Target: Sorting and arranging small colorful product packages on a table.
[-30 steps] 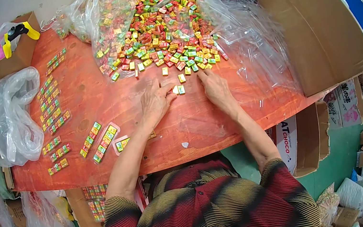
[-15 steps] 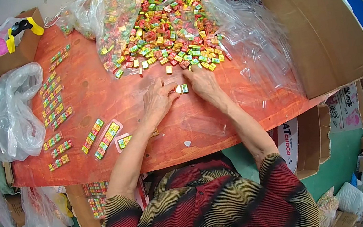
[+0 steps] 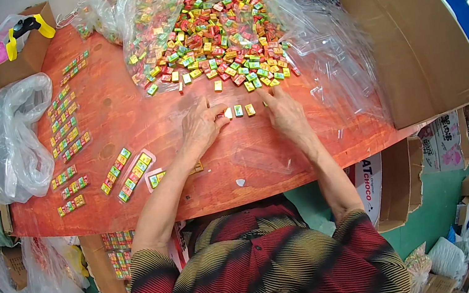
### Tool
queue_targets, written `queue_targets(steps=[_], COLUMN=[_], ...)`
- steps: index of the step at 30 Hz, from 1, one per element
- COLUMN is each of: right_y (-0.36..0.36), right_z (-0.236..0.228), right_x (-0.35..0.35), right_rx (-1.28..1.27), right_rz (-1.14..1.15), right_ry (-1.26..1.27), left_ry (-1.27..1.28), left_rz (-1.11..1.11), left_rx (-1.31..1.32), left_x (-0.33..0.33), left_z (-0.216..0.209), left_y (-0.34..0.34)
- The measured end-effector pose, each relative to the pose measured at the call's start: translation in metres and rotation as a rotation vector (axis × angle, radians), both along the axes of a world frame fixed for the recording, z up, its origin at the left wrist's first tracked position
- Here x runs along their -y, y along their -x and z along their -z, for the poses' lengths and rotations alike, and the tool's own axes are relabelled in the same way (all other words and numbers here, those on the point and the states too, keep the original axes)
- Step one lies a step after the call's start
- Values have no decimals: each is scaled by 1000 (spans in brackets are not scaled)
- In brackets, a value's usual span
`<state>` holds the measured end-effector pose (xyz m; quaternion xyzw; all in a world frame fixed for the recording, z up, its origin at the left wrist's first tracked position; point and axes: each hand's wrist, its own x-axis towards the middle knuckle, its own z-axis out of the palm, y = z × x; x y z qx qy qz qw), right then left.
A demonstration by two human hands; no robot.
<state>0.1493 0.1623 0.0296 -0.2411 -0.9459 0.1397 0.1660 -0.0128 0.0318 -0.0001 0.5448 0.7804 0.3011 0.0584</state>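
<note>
Both hands rest palm-down on the orange table [image 3: 116,114] at frame centre. Left hand [image 3: 201,128]: fingers loosely curled, tips touching the left end of a short row of small wrapped candies [image 3: 239,110]; whether anything is pinched under the fingers cannot be told. Right hand [image 3: 285,113]: fingers extended, index pointing up-frame, lying flat just right of the row, nothing held. The row sits between the two hands, at fingertip level, slightly up-frame of the knuckles. Its long axis runs left-right across the frame. Count: approx. 3 candies clearly visible in the row, poss. a 4th partly hidden by the left fingertips. The left hand is the nearer one (in contact); the right hand is just beside the row's right end, contact not confirmed. A single loose candy [image 3: 217,85] lies between the row and the candy pile [image 3: 208,32], which spreads over a clear plastic bag [image 3: 326,61] at upper centre; the pile is too many to count. Finished packed strips [image 3: 64,123] lie in a column at left of frame, approx. 9–10 pcs, plus 2 longer strips [image 3: 125,169] at lower left of the hands and 1 short strip [image 3: 157,179] next to them. Also present: 1 crumpled white plastic bag [image 3: 17,141] at far left, 1 cardboard box [image 3: 11,54] at upper left, 1 large cardboard sheet [image 3: 415,33] at right.
</note>
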Motion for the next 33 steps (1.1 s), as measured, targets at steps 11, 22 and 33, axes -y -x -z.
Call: queue_targets(steps=[11, 22, 33], right_y=[8, 18, -25], right_z=[21, 24, -11], right_x=[-18, -5, 28], right_rx=[214, 98, 25], right_rz=[-83, -219, -123], right_ry=[286, 318, 270], left_ry=[60, -33, -21], left_rz=[39, 97, 114], left_rx=[14, -36, 74], left_x=[-9, -12, 6], left_z=[0, 4, -33], left_y=[1, -3, -42])
